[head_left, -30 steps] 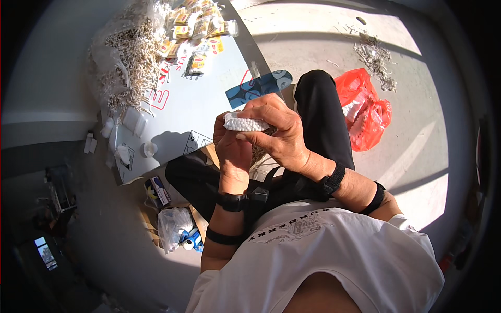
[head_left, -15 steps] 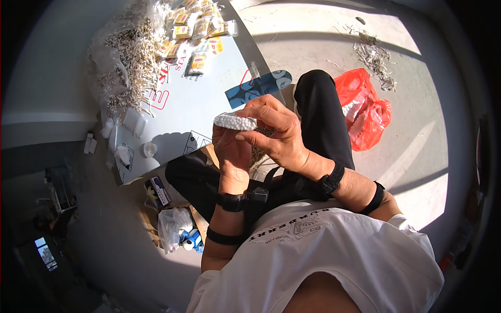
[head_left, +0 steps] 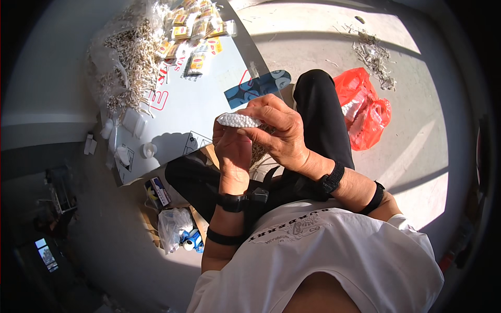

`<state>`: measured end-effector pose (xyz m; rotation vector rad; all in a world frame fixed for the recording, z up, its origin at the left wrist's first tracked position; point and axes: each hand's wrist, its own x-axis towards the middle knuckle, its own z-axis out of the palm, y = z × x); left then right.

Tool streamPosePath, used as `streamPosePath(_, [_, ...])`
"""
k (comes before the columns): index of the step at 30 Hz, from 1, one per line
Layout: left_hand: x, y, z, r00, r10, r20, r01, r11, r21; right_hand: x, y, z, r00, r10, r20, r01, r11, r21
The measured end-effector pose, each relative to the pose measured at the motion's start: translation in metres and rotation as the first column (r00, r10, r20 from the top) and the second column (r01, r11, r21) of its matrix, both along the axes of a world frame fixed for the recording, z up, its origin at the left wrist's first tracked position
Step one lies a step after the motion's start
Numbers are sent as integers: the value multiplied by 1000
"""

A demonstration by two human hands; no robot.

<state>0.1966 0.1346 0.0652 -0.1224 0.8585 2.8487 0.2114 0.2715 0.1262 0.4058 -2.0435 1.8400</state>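
Observation:
Between my two hands is a bundle of cotton swabs [head_left: 238, 120], its white tips facing me in a packed oval. My right hand [head_left: 279, 128] pinches its right end, thumb below and fingers above. My left hand [head_left: 231, 151] grips its left side from beneath, its fingers mostly behind the bundle. Whether a wrapper surrounds the swabs cannot be made out. Beyond my hands, filled packs of cotton swabs [head_left: 197, 63] lie on the table [head_left: 209, 99]. A heap of loose cotton swabs [head_left: 136, 62] in clear plastic is at the table's left.
A blue patterned strip [head_left: 258, 89] lies across the table's right edge. White plastic containers [head_left: 135, 123] stand at its near left. On the floor are a red plastic bag [head_left: 362, 109] to the right, scattered swabs [head_left: 374, 60] farther off, and an open carton [head_left: 151, 224] near my left knee.
The bundle has shifted slightly to the right, and my right thumb and fingers have closed in a little around its end. Everything else stays put.

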Motion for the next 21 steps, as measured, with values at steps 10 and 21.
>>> streamPosePath(10, [0,-3,-4,1000,9,21,-9,1000,-8,1,0,2,999,4,41,-4,1000,3])
streamPosePath(21, [0,-2,-1,1000,-9,22,9,1000,2,1,-1,3,999,2,34,-2,1000,-17])
